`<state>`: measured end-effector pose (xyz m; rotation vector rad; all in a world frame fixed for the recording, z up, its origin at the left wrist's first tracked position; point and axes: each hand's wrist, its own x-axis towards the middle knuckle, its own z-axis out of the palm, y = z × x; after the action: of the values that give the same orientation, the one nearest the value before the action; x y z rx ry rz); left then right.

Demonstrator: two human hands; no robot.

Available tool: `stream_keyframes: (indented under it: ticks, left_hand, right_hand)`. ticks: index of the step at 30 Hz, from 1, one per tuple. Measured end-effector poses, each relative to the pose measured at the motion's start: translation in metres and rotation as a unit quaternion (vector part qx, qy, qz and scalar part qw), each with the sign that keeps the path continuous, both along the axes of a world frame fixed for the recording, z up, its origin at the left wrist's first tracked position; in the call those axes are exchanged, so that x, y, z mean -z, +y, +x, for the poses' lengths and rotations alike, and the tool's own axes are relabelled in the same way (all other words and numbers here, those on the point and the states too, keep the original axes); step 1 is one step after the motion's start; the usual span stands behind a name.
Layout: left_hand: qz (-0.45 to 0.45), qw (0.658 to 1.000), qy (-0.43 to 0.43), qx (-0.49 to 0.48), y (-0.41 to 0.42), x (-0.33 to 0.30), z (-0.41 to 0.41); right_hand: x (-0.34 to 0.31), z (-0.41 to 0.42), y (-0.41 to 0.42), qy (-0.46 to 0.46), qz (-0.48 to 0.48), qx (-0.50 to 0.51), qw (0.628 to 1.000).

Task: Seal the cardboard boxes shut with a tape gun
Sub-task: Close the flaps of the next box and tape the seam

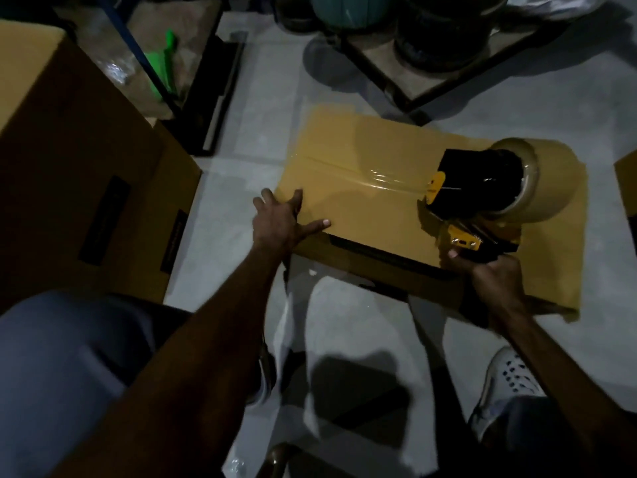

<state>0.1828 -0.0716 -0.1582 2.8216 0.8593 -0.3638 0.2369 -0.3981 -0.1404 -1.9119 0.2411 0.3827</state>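
A flat brown cardboard box (362, 157) lies on the pale floor in the middle of the view. A strip of clear tape (348, 169) runs along its top seam from the left edge towards the right. My left hand (281, 220) presses on the box's near-left corner with spread fingers. My right hand (493, 276) grips the handle of a black and yellow tape gun (482, 191), which carries a big roll of tan tape (548, 181) and sits on the right part of the box top.
A taller brown box (79, 174) stands at the left. A dark metal rack (424, 88) with round containers is at the back. Another box edge (627, 188) shows at the far right. My white shoe (506, 377) and knees are in the foreground.
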Motion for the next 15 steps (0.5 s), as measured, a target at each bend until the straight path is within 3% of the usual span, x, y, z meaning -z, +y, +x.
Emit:
stream_keyframes:
  ticks: [7,12,15]
  left_hand:
    - [-0.096,0.986,-0.027,-0.137,-0.136,-0.012,-0.081]
    - [-0.177,0.977,0.012,-0.120,-0.184,-0.025,-0.113]
    - [-0.140,0.986,-0.002,-0.092,-0.175,-0.028,-0.113]
  right_hand:
    - [-0.015,-0.019,-0.022,-0.024,0.035,0.106,0.993]
    - [-0.017,-0.057,-0.023,-0.019,0.062,0.168,0.984]
    - [-0.014,-0.067,-0.022,-0.001,0.051,0.170,0.984]
